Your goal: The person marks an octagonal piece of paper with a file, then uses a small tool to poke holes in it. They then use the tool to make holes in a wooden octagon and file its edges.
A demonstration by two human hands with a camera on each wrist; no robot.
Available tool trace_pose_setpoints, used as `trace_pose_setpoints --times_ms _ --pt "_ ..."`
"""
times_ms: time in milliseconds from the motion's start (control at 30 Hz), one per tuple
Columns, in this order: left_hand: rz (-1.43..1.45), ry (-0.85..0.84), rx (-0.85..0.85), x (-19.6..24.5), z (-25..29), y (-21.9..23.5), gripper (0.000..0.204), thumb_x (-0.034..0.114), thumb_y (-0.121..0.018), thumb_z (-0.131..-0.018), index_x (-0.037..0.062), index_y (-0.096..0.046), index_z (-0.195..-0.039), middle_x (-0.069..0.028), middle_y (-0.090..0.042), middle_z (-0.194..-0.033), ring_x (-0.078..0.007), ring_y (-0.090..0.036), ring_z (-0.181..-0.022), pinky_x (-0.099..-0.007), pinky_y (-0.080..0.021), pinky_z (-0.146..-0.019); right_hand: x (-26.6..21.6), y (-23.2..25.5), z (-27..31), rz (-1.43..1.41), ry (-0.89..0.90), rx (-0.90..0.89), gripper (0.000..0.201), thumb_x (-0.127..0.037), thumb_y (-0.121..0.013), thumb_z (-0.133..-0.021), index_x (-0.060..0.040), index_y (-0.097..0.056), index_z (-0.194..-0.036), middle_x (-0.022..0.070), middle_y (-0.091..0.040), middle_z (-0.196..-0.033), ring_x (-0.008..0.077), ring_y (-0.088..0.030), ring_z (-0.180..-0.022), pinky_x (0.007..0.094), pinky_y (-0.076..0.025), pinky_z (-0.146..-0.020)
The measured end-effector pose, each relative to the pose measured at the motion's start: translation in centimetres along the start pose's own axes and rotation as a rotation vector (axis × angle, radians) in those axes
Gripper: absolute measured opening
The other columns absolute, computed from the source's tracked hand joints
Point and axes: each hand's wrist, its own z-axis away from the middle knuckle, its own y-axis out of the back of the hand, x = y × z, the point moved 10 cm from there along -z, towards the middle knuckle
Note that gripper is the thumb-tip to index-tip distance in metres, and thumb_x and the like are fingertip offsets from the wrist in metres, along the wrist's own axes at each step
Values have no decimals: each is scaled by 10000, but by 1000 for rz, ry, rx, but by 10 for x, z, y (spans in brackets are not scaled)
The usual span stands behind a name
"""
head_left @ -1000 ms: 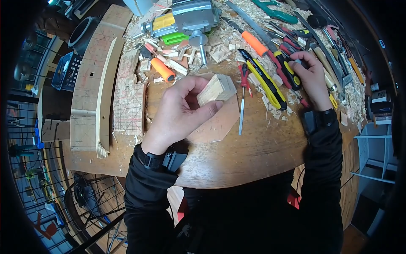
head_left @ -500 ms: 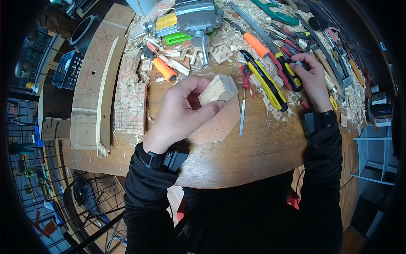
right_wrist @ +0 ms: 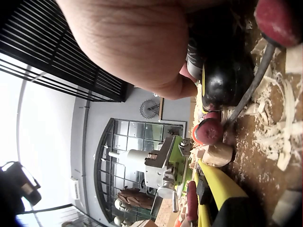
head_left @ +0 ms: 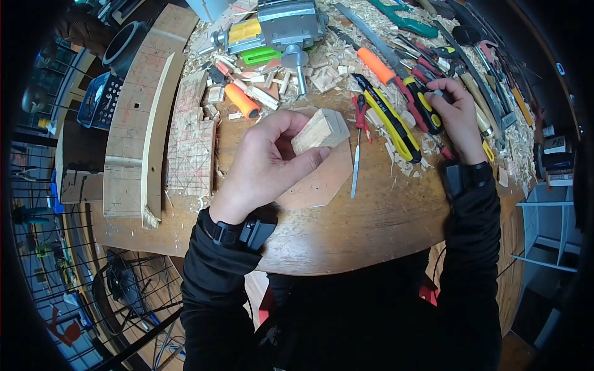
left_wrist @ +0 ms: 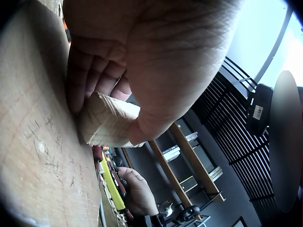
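Note:
My left hand (head_left: pixel 260 161) holds a pale wooden block (head_left: pixel 325 131) with a slanted face, thumb on the near side and fingers round the far side. In the left wrist view the block (left_wrist: pixel 110 124) sits low over the tabletop. Beneath it lies a thin flat board (head_left: pixel 318 185) with angled corners. My right hand (head_left: pixel 459 111) is among the tools at the right, its thumb and fingers curled round a dark thing with a grey end (head_left: pixel 437 93), mostly hidden. Close to that hand is a yellow-and-black handle (head_left: pixel 416 93).
A yellow utility knife (head_left: pixel 390 117) and a red-handled small file (head_left: pixel 357 130) lie between the hands. A metal vise (head_left: pixel 288 31) stands at the back amid wood shavings. At left are a long curved wooden strip (head_left: pixel 154 136) and a red-marked wooden board (head_left: pixel 190 148).
Both hands keep their place and hold. The head view has shifted very slightly.

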Motion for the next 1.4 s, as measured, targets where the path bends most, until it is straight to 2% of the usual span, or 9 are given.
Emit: trace_pose_setpoints --times_ms 967,1033,1133,1167,1233,1400 --pt "-65 -9 -8 -2 0 -1 351 52 -759 -837 -25 -591 -1136 -47 -654 -1047 -91 -613 -948 -241 -494 -844 2 -1 1 -42 -10 6 157 -83 -683 -874 -23 -659 -1017 -57 -566 -832 7 -489 -740 167 -402 -665" --pt "-20 -97 58 2 0 2 315 109 -772 -813 -35 -622 -1050 -27 -644 -885 -63 -583 -738 -213 -480 -649 2 -1 1 -30 -12 1 156 -81 -682 -875 -22 -660 -1018 -57 -566 -836 7 -487 -739 167 -400 -665" --pt "-11 -103 56 1 0 2 309 108 -772 -813 -33 -623 -1043 -27 -644 -878 -61 -579 -729 -211 -476 -643 2 -1 1 -17 -5 -2 158 -81 -681 -876 -23 -659 -1022 -58 -566 -841 7 -485 -743 167 -399 -666" --pt "-10 -101 56 3 0 3 309 108 -772 -813 -33 -623 -1043 -27 -644 -878 -61 -579 -729 -211 -476 -643 2 -1 1 -17 -7 -4 158 -81 -681 -876 -23 -659 -1022 -58 -566 -841 7 -485 -743 167 -399 -666" --pt "-69 -3 -10 0 1 -1 354 49 -757 -839 -35 -585 -1137 -55 -655 -1047 -98 -614 -949 -248 -494 -854 4 -3 2 -40 -42 -9 161 -81 -681 -876 -23 -657 -1024 -59 -564 -843 7 -483 -741 167 -398 -665" --pt "-72 -12 -7 0 0 -1 351 49 -757 -839 -33 -585 -1134 -55 -655 -1045 -99 -614 -948 -251 -495 -857 1 -4 2 -31 -13 -16 164 -79 -678 -880 -21 -652 -1031 -55 -561 -839 9 -484 -740 168 -403 -664"
